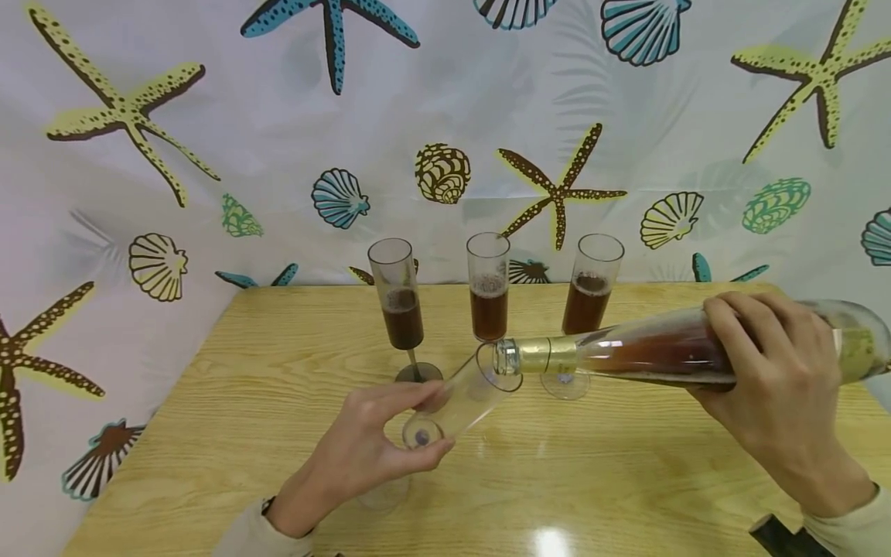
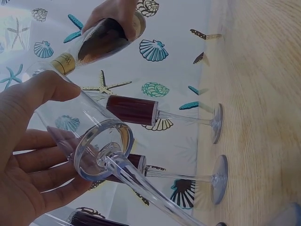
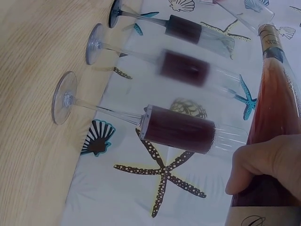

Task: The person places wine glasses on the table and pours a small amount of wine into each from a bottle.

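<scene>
My left hand (image 1: 365,441) grips a clear champagne flute (image 1: 462,402) by its bowl, thumb on one side and fingers on the other. The flute leans to the right, and I see no liquid in it. From the right, my right hand (image 1: 790,379) holds a glass bottle (image 1: 654,352) of reddish-brown drink around its body. The bottle lies almost level, its gold-wrapped neck (image 1: 550,354) pointing left and its mouth at the flute's rim. In the left wrist view, the flute's stem (image 2: 141,186) runs down below the hand.
Behind my hands stand three flutes partly filled with dark red drink: a left one (image 1: 404,317), a middle one (image 1: 489,309) and a right one (image 1: 586,302). They stand on a wooden table (image 1: 230,433). A white cloth (image 1: 278,155) printed with shells and starfish hangs behind it.
</scene>
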`<action>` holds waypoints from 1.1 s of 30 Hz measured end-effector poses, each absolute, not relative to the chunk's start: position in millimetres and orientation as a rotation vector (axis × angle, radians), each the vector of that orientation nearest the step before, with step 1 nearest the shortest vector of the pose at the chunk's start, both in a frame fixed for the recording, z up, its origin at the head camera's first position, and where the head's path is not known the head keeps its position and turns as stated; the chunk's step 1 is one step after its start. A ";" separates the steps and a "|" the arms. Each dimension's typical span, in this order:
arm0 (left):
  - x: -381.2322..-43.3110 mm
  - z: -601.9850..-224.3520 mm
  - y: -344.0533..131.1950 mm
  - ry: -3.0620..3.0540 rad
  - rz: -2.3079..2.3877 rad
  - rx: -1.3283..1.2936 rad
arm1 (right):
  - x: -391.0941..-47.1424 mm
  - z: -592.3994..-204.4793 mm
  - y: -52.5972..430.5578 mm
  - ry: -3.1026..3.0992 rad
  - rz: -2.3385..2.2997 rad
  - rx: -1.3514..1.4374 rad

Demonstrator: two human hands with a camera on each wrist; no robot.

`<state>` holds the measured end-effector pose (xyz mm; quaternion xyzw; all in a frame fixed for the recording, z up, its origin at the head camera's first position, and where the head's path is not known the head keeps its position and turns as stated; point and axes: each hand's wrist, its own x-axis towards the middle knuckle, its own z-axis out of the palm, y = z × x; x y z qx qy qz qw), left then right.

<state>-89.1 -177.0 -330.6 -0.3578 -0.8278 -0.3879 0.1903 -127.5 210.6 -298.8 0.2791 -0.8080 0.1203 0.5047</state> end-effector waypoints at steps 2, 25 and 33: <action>-89.6 -330.8 -176.7 -2.326 -1.077 -1.006 | -127.2 -297.7 210.7 -1.949 0.285 0.675; -96.0 -335.4 -174.6 -2.318 -1.051 -1.024 | -125.6 -291.6 212.4 -1.954 0.209 0.673; -96.3 -336.0 -173.8 -2.329 -1.059 -1.026 | -124.5 -290.2 212.7 -1.969 0.196 0.670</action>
